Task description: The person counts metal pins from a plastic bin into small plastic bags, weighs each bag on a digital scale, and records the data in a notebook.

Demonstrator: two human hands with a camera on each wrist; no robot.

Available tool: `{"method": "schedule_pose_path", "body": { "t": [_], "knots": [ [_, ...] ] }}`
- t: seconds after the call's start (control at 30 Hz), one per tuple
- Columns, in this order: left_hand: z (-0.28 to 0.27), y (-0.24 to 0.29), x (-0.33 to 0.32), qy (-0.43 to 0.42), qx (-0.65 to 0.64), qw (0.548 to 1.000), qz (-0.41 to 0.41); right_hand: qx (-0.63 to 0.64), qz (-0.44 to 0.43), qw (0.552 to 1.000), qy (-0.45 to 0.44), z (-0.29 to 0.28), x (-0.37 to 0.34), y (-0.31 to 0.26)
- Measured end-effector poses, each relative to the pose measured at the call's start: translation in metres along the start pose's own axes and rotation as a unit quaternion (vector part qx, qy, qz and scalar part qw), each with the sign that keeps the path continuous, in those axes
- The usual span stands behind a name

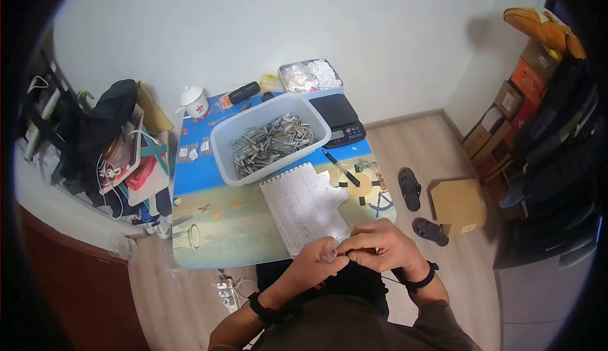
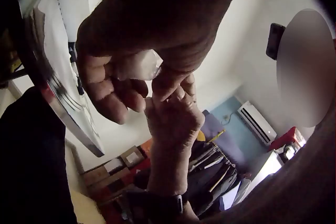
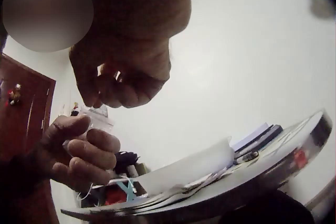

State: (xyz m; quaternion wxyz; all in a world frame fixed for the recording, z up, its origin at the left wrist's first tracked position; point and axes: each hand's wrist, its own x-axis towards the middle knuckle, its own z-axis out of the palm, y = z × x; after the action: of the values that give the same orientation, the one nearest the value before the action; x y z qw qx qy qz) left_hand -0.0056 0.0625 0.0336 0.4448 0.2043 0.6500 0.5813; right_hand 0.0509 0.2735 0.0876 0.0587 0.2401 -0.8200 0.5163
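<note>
Over the table's front edge my two hands are close together. My left hand (image 1: pixel 309 267) holds a small clear plastic bag (image 1: pixel 329 250) between thumb and curled fingers; the bag also shows as a pale, see-through piece in the left wrist view. At the bag's upper edge, my right hand (image 1: pixel 385 243) pinches with thumb and forefinger, its other fingers curled in. Its fingertips meet the edge of the bag (image 3: pixel 98 120) in the right wrist view. Whether anything lies inside the bag I cannot tell. Just beyond the hands lies a spiral notepad (image 1: pixel 301 205) with handwriting and a torn edge.
A translucent tub (image 1: pixel 221 156) full of metal screws stands mid-table. Around it are a black digital scale (image 1: pixel 339 120), a pen (image 1: pixel 341 167), small filled bags (image 1: pixel 193 151), a lidded mug (image 1: pixel 194 102) and a tin of white scraps (image 1: pixel 310 75). Sandals (image 1: pixel 410 189) and a cardboard box (image 1: pixel 459 205) lie on the floor.
</note>
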Motion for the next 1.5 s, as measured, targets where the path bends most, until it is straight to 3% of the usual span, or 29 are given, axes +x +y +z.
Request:
{"method": "schedule_pose_path", "body": {
  "t": [0.1,0.33,0.4,0.5,0.63,0.7,0.83,0.9,1.03,1.1,1.33,1.4,1.5],
  "knots": [
    [0.000,-0.001,0.000,-0.030,-0.009,1.000,0.005,-0.071,-0.040,0.996,-0.035,0.002,0.004,0.007],
    [0.001,0.003,-0.001,-0.088,-0.073,0.993,0.011,-0.045,-0.019,0.989,-0.139,0.002,0.013,0.015],
    [-0.003,-0.005,0.002,-0.115,-0.034,0.993,-0.002,-0.044,-0.004,0.979,-0.200,-0.001,0.017,0.013],
    [-0.008,-0.013,0.007,-0.168,0.017,0.986,-0.004,-0.014,-0.019,0.977,-0.214,0.002,0.017,0.027],
    [-0.006,-0.003,0.004,-0.143,-0.034,0.989,-0.030,0.013,0.027,0.958,-0.286,-0.005,0.013,0.039],
    [-0.009,0.000,0.004,-0.147,-0.045,0.987,-0.048,0.110,0.095,0.952,-0.269,-0.001,0.006,0.042],
    [-0.015,-0.001,0.007,-0.144,-0.080,0.982,-0.087,0.144,0.140,0.953,-0.227,-0.002,-0.004,0.042],
    [-0.016,-0.001,0.006,-0.118,-0.107,0.982,-0.103,0.226,0.262,0.927,-0.141,-0.005,-0.008,0.040],
    [-0.018,-0.011,0.005,-0.083,-0.111,0.986,-0.089,0.267,0.288,0.914,-0.099,-0.003,-0.012,0.044],
    [-0.018,-0.003,0.001,-0.074,-0.104,0.991,-0.039,0.220,0.301,0.926,-0.060,0.004,-0.013,0.042],
    [-0.021,-0.009,0.002,-0.051,-0.069,0.994,-0.069,0.227,0.325,0.918,-0.010,0.008,-0.016,0.046],
    [-0.019,-0.015,-0.001,-0.016,-0.058,0.998,0.011,0.252,0.337,0.907,0.018,0.004,-0.017,0.048],
    [-0.012,0.000,0.002,0.038,-0.057,0.998,-0.003,0.259,0.317,0.912,0.009,0.004,-0.020,0.051]
  ]
}}
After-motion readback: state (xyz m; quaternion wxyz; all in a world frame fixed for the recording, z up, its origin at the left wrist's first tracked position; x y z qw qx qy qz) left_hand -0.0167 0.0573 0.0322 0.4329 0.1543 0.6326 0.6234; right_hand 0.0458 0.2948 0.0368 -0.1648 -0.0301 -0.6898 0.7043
